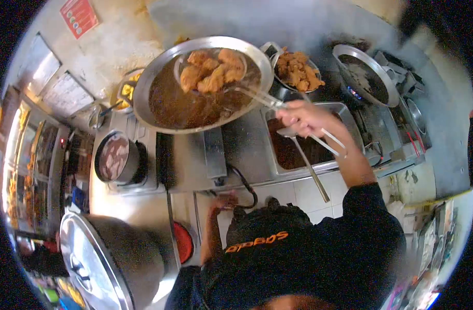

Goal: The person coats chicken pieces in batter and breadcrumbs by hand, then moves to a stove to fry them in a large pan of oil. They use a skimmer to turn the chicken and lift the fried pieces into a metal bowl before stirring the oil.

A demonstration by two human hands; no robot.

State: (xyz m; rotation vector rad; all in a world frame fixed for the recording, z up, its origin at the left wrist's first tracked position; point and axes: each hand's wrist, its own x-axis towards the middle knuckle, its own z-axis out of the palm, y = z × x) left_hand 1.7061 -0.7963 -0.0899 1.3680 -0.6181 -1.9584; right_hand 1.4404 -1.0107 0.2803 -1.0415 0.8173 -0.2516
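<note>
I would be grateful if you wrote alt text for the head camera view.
The right hand holds the long metal handle of a skimmer bearing golden fried pieces over a wide pan of dark brown liquid. More fried pieces sit to the pan's right; the left hand is near the counter's front edge.

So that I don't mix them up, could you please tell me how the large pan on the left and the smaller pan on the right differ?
The large pan has fried pieces over it; the smaller pan shows none. Tongs reach over the large pan, but not over the smaller pan. Both are round, with shiny rims and dark contents.
</note>
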